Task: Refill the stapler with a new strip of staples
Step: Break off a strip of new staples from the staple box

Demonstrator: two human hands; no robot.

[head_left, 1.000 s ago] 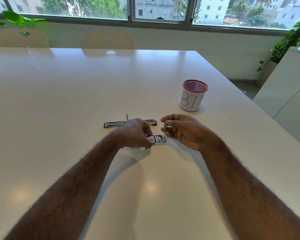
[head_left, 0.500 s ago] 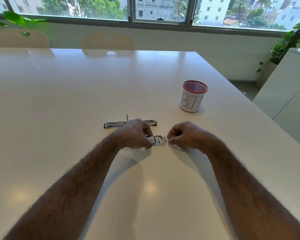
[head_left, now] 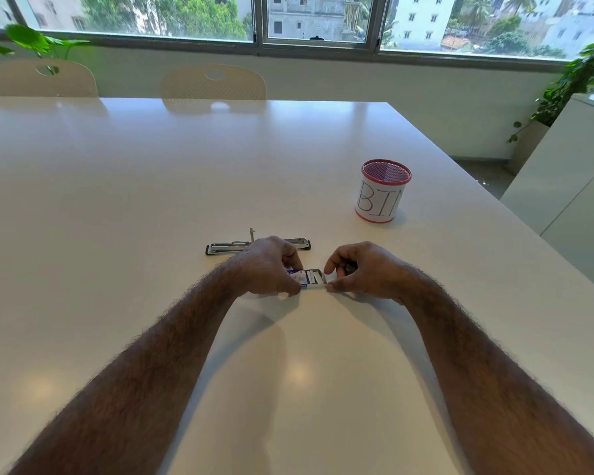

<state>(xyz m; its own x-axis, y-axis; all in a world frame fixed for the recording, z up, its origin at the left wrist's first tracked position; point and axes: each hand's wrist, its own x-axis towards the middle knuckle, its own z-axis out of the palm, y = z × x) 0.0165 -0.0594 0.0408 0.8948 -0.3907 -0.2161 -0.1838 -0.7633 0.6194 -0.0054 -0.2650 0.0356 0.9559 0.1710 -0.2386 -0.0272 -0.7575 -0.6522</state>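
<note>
A small white and blue staple box (head_left: 308, 278) lies on the white table (head_left: 151, 200), its drawer slid partly out to the right with silver staple strips showing. My left hand (head_left: 266, 265) grips the box's left end. My right hand (head_left: 359, 270) pinches the drawer's right end between thumb and fingers. Behind my left hand lies the stapler (head_left: 220, 247), opened flat, a long black and silver bar with a small metal piece sticking up near its middle. My left hand hides part of it.
A red mesh cup (head_left: 382, 192) with a paper label reading BIN stands to the back right. Two beige chairs (head_left: 213, 82) sit at the table's far edge. A white cabinet (head_left: 570, 186) stands right of the table, with plants by the window.
My right hand, raised a second ago with something small pinched in its fingers, has come down to the table and closed on the right end of the staple box drawer. My left hand stayed put.
</note>
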